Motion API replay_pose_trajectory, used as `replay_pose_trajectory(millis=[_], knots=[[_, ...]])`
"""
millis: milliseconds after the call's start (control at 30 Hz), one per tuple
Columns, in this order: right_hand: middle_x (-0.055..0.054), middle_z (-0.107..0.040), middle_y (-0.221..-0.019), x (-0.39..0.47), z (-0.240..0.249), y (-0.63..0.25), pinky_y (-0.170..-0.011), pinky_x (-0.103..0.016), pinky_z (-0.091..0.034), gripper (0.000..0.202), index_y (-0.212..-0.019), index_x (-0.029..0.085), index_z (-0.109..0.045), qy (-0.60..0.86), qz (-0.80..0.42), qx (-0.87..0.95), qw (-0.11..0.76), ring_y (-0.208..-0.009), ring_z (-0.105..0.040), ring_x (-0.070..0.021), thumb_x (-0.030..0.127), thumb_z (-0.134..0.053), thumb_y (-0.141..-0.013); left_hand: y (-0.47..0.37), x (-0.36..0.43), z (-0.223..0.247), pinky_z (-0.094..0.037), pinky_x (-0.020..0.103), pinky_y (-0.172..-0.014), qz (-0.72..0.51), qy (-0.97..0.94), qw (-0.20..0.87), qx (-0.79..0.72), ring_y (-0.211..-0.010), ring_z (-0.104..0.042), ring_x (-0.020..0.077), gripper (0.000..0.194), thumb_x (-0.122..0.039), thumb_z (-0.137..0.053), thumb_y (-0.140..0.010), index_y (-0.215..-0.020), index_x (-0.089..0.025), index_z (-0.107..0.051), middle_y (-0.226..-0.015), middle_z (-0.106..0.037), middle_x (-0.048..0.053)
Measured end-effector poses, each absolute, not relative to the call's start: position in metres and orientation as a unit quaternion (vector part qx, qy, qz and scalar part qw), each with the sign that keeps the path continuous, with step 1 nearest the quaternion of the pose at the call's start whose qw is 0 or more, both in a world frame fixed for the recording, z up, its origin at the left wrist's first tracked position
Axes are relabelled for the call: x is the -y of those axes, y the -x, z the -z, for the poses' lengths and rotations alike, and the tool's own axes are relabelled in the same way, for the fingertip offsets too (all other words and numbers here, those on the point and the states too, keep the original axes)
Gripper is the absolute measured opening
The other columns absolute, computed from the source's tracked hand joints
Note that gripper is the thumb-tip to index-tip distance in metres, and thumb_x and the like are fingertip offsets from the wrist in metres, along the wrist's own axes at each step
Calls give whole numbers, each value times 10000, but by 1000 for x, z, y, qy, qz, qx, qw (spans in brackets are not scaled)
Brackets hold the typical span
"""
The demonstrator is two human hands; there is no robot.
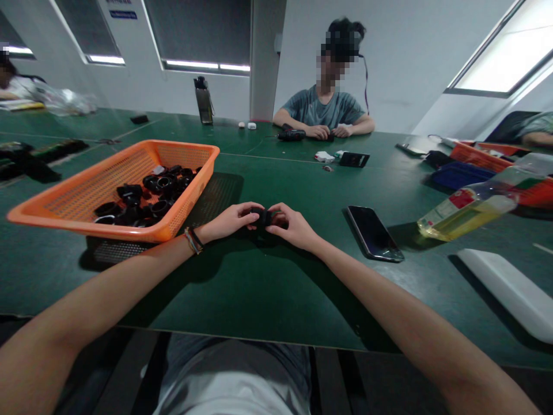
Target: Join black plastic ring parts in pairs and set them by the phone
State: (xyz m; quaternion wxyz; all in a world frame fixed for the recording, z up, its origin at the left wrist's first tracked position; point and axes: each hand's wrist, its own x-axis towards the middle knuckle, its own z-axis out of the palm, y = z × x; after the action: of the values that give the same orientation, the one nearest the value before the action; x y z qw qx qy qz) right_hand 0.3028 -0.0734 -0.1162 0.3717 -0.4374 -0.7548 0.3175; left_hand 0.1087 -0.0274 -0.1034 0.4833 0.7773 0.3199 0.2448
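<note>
A small black part [262, 218] is held between my two hands over the green table [242, 294]. My left hand [233, 221] pinches its left side, and my right hand [292, 223] grips it from the right. Its exact shape is hard to make out behind the fingers. To the left of my hands stands an orange plastic basket [78, 226] with several black ring-shaped and tube-like parts [162, 193] lying in it. On the right, a dark smartphone [375, 233] lies flat on the table.
A bottle with yellow liquid [466, 216] and a white box [510, 291] are at the right, near blue and orange trays [462, 176]. A person [326, 109] sits across the table by a black power tool [291, 135]. A dark bottle [203, 101] stands at the back.
</note>
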Motion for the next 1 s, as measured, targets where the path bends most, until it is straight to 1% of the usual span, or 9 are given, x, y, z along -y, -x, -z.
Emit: replay_pose_trajectory(millis=[667, 1000], knots=[[10, -625, -728, 74, 114, -303, -674, -320, -478, 270, -951, 193, -460, 444, -318, 755, 362, -676, -614, -149, 238, -603, -727, -108, 26, 105, -463, 265, -672, -245, -774, 492, -312, -676, -547, 105, 406, -372, -531, -766, -1094, -134, -531, -891, -592, 27], [16, -612, -696, 74, 113, -302, -643, -297, -458, 261, -948, 183, -458, 447, -317, 757, 356, -642, -597, -140, 245, -594, -734, -108, 26, 104, -462, 264, -664, -243, -787, 475, -311, -668, -535, 102, 422, -396, -513, -768, -1088, -121, -527, -881, -584, 27]])
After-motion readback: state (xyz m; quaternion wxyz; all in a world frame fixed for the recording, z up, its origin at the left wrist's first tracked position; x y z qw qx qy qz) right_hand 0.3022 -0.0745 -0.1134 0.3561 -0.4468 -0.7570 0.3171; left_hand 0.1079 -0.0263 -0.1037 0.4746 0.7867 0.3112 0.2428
